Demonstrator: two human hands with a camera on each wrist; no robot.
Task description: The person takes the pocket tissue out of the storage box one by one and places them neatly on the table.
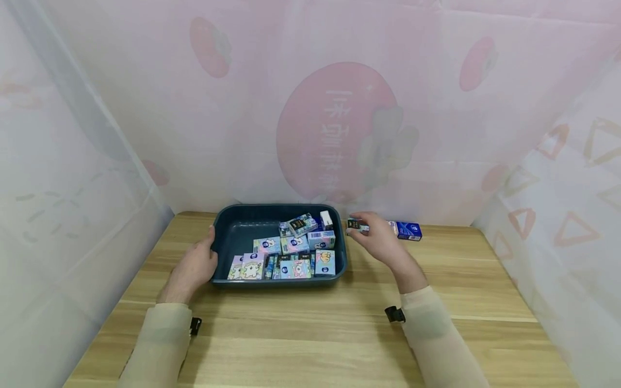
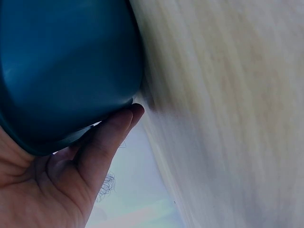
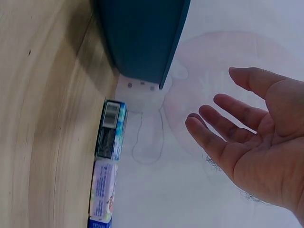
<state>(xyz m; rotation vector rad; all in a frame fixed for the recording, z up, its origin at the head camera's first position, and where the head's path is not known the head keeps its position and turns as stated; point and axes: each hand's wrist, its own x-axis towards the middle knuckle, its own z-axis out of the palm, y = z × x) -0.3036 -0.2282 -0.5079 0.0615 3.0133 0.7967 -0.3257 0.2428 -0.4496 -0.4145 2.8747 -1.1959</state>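
Note:
A dark teal tray [image 1: 235,237] holds several small printed boxes [image 1: 294,245], mostly toward its right and front. My left hand [image 1: 191,267] grips the tray's left side; in the left wrist view its fingers [image 2: 107,142] lie against the outer wall [image 2: 71,61]. Just right of the tray, my right hand [image 1: 380,242] is over a row of boxes. The right wrist view shows that hand [image 3: 256,133] with spread, slightly bent fingers, apart from the dark box [image 3: 110,130], the lilac box [image 3: 103,190] and the blue box [image 3: 99,223].
The tray and the row stand near the back edge of a wooden table [image 1: 301,334]. Behind hangs a pale pink printed curtain [image 1: 252,134], with white sheets [image 1: 58,188] at both sides. In the right wrist view the tray's end [image 3: 140,42] stands beyond the dark box.

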